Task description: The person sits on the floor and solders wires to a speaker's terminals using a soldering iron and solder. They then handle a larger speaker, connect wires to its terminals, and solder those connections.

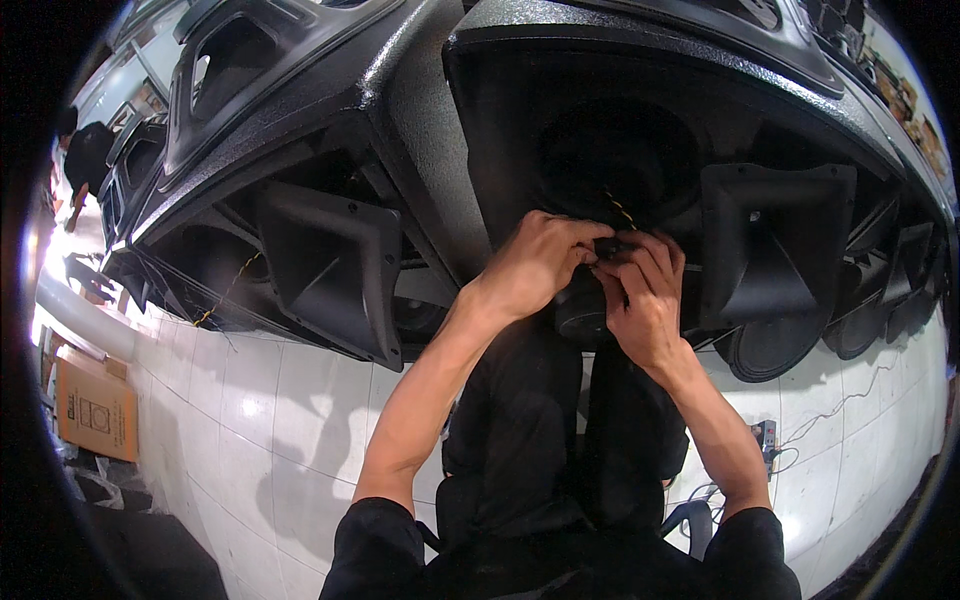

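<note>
In front of an open black speaker cabinet (pixel 480 150), my hands meet at a small dark part whose kind is hard to tell. My left hand (pixel 535 262) comes from the left with thumb and fingertips pinched on it. Curled fingers of my right hand (pixel 648 285) close on it from the other side. A twisted yellow-and-black wire (pixel 620 208) runs up from my fingertips into the cabinet's dark round opening. Just right of my right hand, a black horn flare (pixel 778 245) hangs at the cabinet front. My fingers hide most of the small part.
To the left stands another black cabinet (pixel 420 130) with a tilted horn (pixel 335 270) and a dangling twisted wire (pixel 240 275). Round speaker drivers (pixel 775 350) sit low at right. A cardboard box (pixel 95 410), a power strip (pixel 766 440) and cables are on the tiled floor.
</note>
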The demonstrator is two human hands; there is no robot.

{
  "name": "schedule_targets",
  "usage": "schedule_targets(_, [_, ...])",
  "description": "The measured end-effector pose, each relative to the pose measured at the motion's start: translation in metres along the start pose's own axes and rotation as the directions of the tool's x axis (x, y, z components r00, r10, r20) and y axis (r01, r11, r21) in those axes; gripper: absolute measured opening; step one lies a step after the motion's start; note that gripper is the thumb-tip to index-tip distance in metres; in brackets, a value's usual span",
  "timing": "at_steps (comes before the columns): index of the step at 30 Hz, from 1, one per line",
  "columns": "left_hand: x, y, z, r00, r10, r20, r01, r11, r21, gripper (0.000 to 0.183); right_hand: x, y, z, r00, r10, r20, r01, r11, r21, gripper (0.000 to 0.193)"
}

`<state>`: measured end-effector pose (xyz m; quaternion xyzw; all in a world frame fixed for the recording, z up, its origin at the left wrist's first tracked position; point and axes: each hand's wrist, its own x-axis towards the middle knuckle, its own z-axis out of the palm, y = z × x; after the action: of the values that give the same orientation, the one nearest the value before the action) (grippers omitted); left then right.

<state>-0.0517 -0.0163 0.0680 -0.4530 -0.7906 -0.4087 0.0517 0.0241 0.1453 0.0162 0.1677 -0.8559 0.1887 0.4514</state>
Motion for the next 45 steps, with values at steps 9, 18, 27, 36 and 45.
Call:
schedule_targets(9, [0.011,0.006,-0.002,0.992,-0.119,0.035,0.116,0.990,0.076,0.021,-0.001,0.005,0.003,0.999,-0.039,0.005,0.039,0.999,0.036,0.025])
schedule_targets(18, [0.027,0.025,0.008,0.926,-0.376,-0.019,0.365,0.883,0.294,0.016,-0.001,0.007,0.000,0.998,-0.061,0.021,0.060,0.997,0.039,0.021])
schedule_targets(27, [0.004,0.007,-0.002,0.972,-0.224,-0.067,0.232,0.958,0.170,0.017,0.002,0.003,0.002,0.999,-0.039,-0.016,0.039,0.997,0.062,0.026])
schedule_targets(36, [-0.012,-0.004,-0.006,0.976,0.216,-0.004,-0.210,0.950,0.230,0.020,0.001,0.001,0.003,0.999,-0.026,-0.018,0.027,0.998,0.048,0.024])
schedule_targets(45, [-0.011,-0.005,-0.008,0.978,0.206,0.028,-0.207,0.951,0.230,0.025,0.001,0.002,0.003,0.999,-0.027,-0.021,0.029,0.998,0.057,0.023])
